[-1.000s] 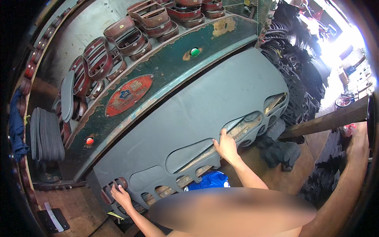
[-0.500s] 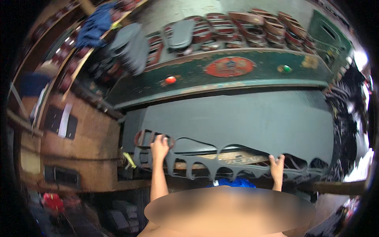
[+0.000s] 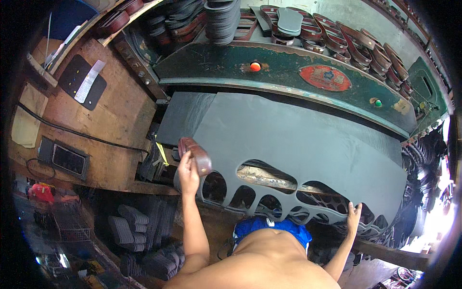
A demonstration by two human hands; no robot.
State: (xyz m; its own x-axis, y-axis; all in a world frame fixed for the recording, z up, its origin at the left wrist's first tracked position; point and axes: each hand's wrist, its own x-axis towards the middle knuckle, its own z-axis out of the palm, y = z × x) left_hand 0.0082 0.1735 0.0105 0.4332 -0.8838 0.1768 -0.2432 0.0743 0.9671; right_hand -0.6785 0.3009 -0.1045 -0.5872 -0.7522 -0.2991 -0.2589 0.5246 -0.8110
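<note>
A dark red oval die (image 3: 202, 162), left of the frame's middle, is held by its wall in the left hand (image 3: 189, 177), fingers closed on it. Half a second ago it lay flat on the left end of the grey sheet (image 3: 288, 127); now it is raised and tilted, so that end looks free of it. The sheet fills the middle of the frame, its lower margin cut into thin bridges that could snag. At its lower right edge rests the right hand (image 3: 354, 216), thumb and fingers slightly apart; whether it pinches the rim I cannot tell. A green beam (image 3: 216, 72) bounds the sheet above, with more dies (image 3: 332, 38) on top at upper right. A yellow strip (image 3: 162, 154) hangs just left of the raised die; a wooden table (image 3: 122, 115) fills the left.
</note>
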